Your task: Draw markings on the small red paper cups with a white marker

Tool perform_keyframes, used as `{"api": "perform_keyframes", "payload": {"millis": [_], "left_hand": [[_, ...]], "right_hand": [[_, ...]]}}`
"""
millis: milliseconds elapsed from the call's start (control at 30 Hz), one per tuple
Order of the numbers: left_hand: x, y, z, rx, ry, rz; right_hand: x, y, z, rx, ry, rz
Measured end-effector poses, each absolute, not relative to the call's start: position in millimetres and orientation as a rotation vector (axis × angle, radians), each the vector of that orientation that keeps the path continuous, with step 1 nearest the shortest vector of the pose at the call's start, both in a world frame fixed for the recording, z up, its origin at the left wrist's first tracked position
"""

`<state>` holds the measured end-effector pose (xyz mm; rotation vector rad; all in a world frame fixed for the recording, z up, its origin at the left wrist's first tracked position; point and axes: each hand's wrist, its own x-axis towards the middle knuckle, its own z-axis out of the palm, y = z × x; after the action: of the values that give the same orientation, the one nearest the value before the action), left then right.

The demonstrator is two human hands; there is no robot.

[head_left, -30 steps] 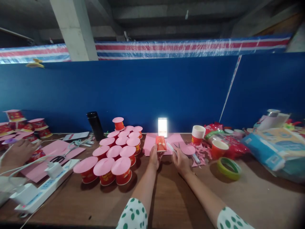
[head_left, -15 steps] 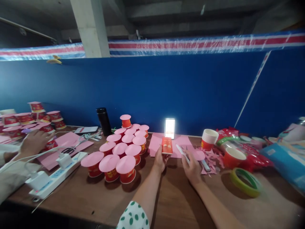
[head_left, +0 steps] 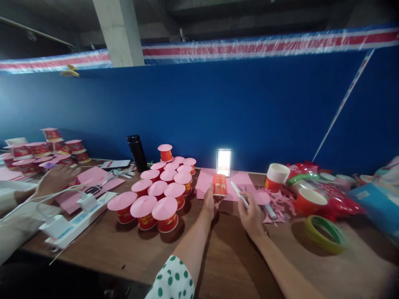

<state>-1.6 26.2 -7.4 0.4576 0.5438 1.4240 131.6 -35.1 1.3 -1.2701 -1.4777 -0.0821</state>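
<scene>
My left hand [head_left: 212,201] is closed around a red printed paper cup [head_left: 220,187], held up above the table. A slim white pen-shaped tool [head_left: 239,194] is in my right hand [head_left: 251,211], pinched with its tip pointing up and left towards the cup. Tool and cup are apart. Behind both hands lie pink paper sheets [head_left: 243,181], partly covered by the cup. A pink paper disc [head_left: 262,197] lies just right of my right hand, beside pink scraps [head_left: 282,204] and a grey-handled tool [head_left: 270,212].
Several red cups with pink discs [head_left: 165,208] stand left of my hands. Behind them is a black flask [head_left: 136,153]. A power strip [head_left: 77,224] and another person's hand [head_left: 56,180] are farther left. Stacked cups [head_left: 277,176], a tape roll [head_left: 324,234] and a glowing screen [head_left: 224,162] stand nearby.
The view has tilted slightly, so the table's things sit a little higher. Both my hands keep their hold on the cup and the white tool, nearly unmoved.
</scene>
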Motion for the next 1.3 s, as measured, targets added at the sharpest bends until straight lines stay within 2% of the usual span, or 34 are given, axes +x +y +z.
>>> {"api": "perform_keyframes", "payload": {"millis": [467,900,1067,1300], "left_hand": [[1,26,-4,0.466,0.626,1.442],[-1,26,-6,0.512,0.584,1.415],[0,28,-6,0.478,0.612,1.408],[0,26,-5,0.514,0.615,1.405]], "right_hand": [[129,-40,5,-1.228,-1.280,-0.033],[121,-49,10,-1.129,-1.490,-0.182],[121,-48,12,-0.973,-1.683,-0.115],[121,-50,14,-0.996,-1.683,-0.091]]}}
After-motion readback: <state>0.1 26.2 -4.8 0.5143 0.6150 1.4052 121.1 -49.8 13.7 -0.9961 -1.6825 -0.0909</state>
